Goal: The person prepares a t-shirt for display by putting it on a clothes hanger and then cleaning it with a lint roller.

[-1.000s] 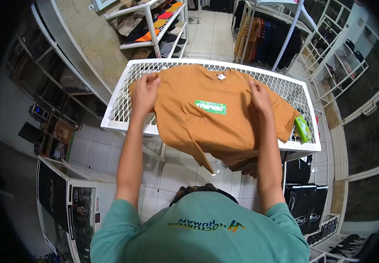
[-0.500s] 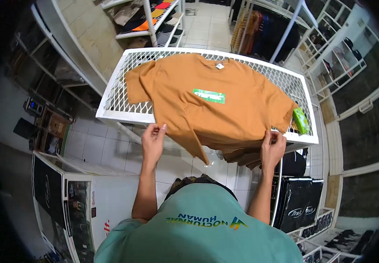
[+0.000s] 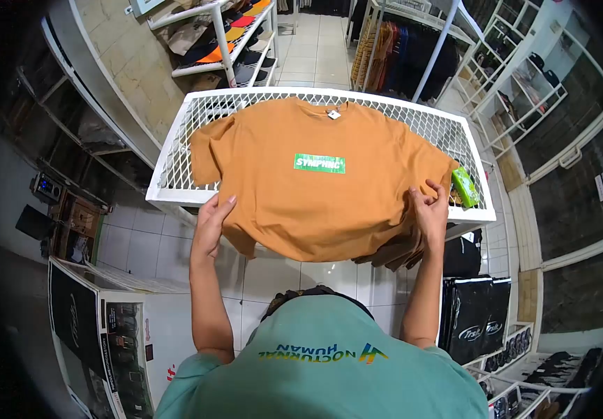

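Observation:
An orange-brown T-shirt [image 3: 315, 202] with a green printed label lies spread on a white mesh-topped table [image 3: 169, 195], its collar at the far side and its hem hanging over the near edge. My left hand [image 3: 211, 222] pinches the shirt's left side by the table's near edge. At the shirt's right side is my right hand [image 3: 428, 208], its thumb and forefinger apart and its palm against the cloth. Just beyond that hand, a green packet [image 3: 465, 187] rests on the table's right end. Darker brown cloth [image 3: 399, 250] hangs below the shirt at the right.
Shelves of caps [image 3: 228, 45] stand beyond the table at the left, and a rack of hanging clothes [image 3: 392, 56] at the back. Black printed bags [image 3: 474, 318] hang at the lower right. A white cabinet [image 3: 169, 328] stands at the lower left.
The shirt's front hem has dropped and spread flatter, and its label now faces up unfolded. My left hand has moved outward to the left; my right hand's fingers have opened.

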A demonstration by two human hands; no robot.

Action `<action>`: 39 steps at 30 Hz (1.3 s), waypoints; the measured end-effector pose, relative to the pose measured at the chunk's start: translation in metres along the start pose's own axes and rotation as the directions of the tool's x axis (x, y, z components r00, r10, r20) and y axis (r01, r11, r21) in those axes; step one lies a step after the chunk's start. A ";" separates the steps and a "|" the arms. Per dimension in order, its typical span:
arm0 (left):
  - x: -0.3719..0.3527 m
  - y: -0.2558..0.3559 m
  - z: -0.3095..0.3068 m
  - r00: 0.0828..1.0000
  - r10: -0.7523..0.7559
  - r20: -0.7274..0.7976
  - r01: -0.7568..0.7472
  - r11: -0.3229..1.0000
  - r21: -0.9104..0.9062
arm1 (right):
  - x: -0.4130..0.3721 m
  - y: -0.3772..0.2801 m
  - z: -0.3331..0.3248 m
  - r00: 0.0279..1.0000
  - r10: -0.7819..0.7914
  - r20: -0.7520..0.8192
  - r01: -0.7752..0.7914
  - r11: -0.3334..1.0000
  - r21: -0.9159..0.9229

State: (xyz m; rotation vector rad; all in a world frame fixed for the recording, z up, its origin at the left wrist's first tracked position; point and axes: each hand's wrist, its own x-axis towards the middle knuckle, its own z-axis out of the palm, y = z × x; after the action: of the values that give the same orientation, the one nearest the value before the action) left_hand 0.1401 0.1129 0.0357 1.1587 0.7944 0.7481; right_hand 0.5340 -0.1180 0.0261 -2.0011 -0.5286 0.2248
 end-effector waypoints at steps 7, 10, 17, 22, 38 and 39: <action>0.028 0.014 -0.010 0.983 0.033 0.182 0.020 0.959 -0.284 | 0.031 0.003 -0.002 0.988 -0.109 0.110 0.041 0.868 0.495; 0.054 0.012 -0.013 0.979 0.018 0.205 0.104 0.818 -0.566 | 0.052 0.004 0.012 0.983 -0.185 -0.002 0.144 0.754 0.641; 0.126 0.049 -0.006 0.988 0.137 0.064 -0.106 0.927 -0.361 | 0.109 -0.045 0.020 0.918 -0.389 -0.080 0.355 0.716 0.601; 0.208 0.111 -0.001 0.967 0.225 0.122 -0.173 0.927 -0.333 | 0.182 -0.101 0.024 0.913 -0.395 -0.098 0.358 0.666 0.655; 0.278 0.041 -0.015 0.989 -0.149 -0.020 0.150 0.969 0.197 | 0.213 -0.037 0.063 0.967 0.052 0.250 -0.067 0.996 0.051; 0.270 0.045 -0.016 0.979 -0.202 -0.025 0.200 0.928 0.313 | 0.212 -0.032 0.066 0.976 0.060 0.212 -0.051 0.998 -0.047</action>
State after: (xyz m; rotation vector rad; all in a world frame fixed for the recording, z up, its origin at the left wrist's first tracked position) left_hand 0.2624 0.3582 0.0355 1.3388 1.0360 0.4549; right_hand 0.6886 0.0439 0.0370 -2.0457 -0.6167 0.4705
